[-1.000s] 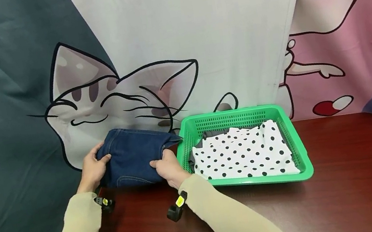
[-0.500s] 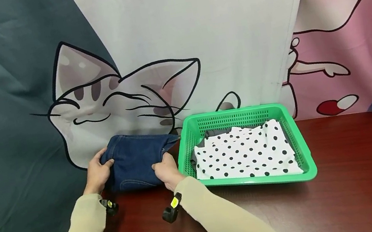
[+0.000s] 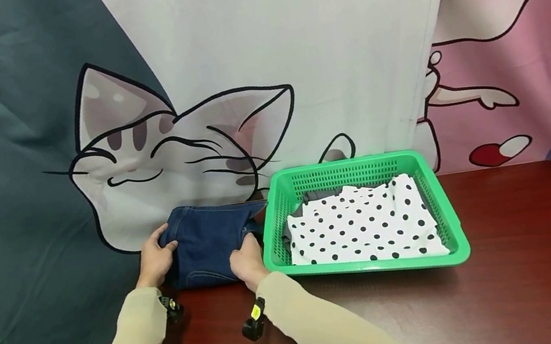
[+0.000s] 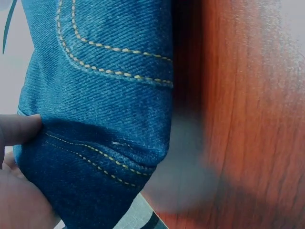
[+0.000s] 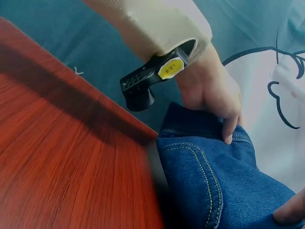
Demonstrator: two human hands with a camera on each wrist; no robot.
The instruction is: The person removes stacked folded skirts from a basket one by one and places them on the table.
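Note:
A folded piece of dark blue denim with yellow stitching, looking like jeans, is held low over the table's left side, beside the basket. My left hand pinches its left end, thumb on top and fingers beneath. At the other end, nearest the basket, my right hand grips the denim by its edge. In the left wrist view the denim bends down near the left thumb. The right wrist view shows the left hand across the denim, with a right fingertip at the corner.
A green plastic basket stands right of the denim. In it lie a white cloth with black dots and dark grey fabric. The red-brown wooden table ends at a printed cloth backdrop behind and on the left.
Both hands have lowered the denim toward the table and shifted it slightly right, nearer the basket. Both hands keep their hold. The basket and its contents stay put.

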